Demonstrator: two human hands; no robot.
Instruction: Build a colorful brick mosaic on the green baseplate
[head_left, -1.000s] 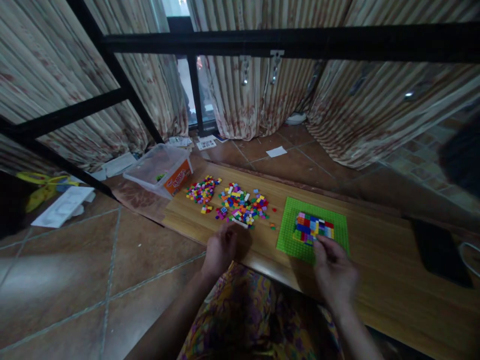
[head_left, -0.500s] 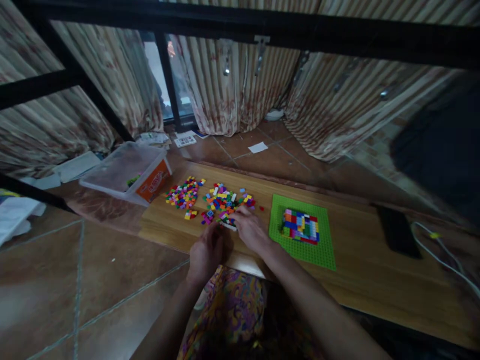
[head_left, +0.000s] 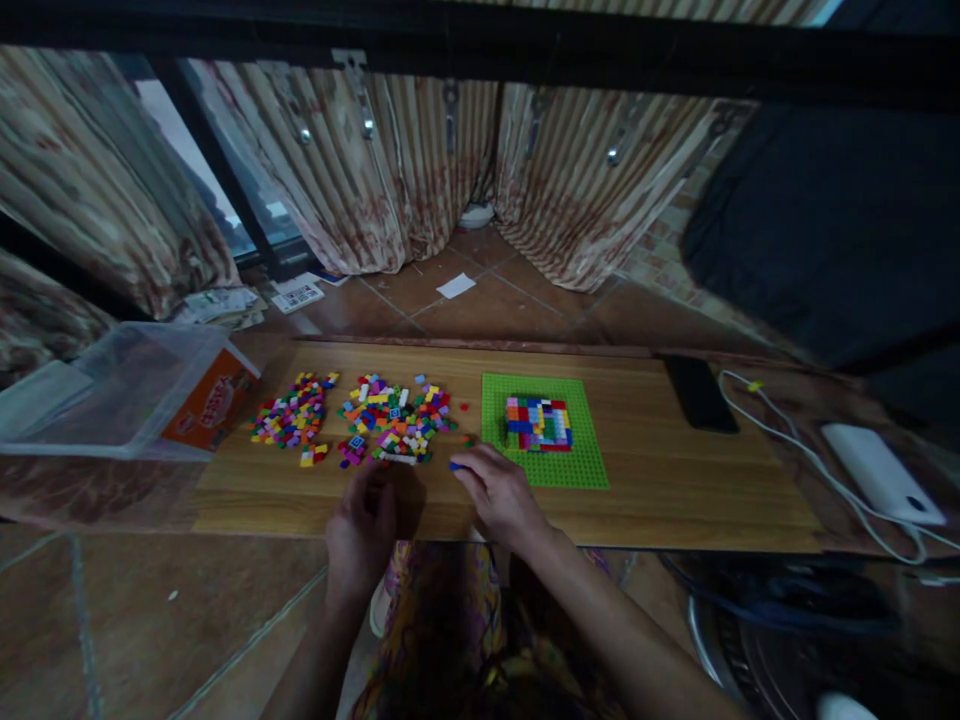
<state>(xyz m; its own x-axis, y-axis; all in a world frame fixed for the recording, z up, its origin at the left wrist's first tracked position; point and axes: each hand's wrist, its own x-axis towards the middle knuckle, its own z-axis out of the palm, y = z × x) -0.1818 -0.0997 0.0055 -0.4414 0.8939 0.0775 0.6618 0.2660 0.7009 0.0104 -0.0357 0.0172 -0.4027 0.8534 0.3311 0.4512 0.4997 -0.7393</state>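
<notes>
— What have you got in your right hand (head_left: 501,492)?

— A small blue brick (head_left: 455,466). My fingers (head_left: 471,472) are pinched together on it at the tips, just above the desk (head_left: 675,470), between the nearer pile of loose bricks (head_left: 395,419) and the green baseplate (head_left: 541,430).

— And the left hand (head_left: 363,520)?

— It rests on the front part of the desk, just below that pile. The fingers are curled in toward the palm. I cannot tell whether anything is inside them; from here I see only the back of the hand.

— How are the bricks laid out?

— Two heaps. The second pile of bricks (head_left: 291,411) lies farther to my left, a little apart from the first. A few strays sit below them, and a single red one lies between the nearer pile and the baseplate.

— What is on the baseplate?

— A flat block of mixed colours (head_left: 538,423), red, blue, green, yellow and pink, pressed onto the far middle of the plate. The rest of the plate shows bare studs.

— Anything else about?

— A clear plastic tub (head_left: 112,395) with an orange label stands off the left end of the desk. A black phone (head_left: 698,394) lies flat on the right part, a white cable (head_left: 810,465) trails past it, and a white power bank (head_left: 877,473) sits beyond the right end. Striped curtains (head_left: 390,170) hang behind, over a tiled floor (head_left: 487,300).
</notes>
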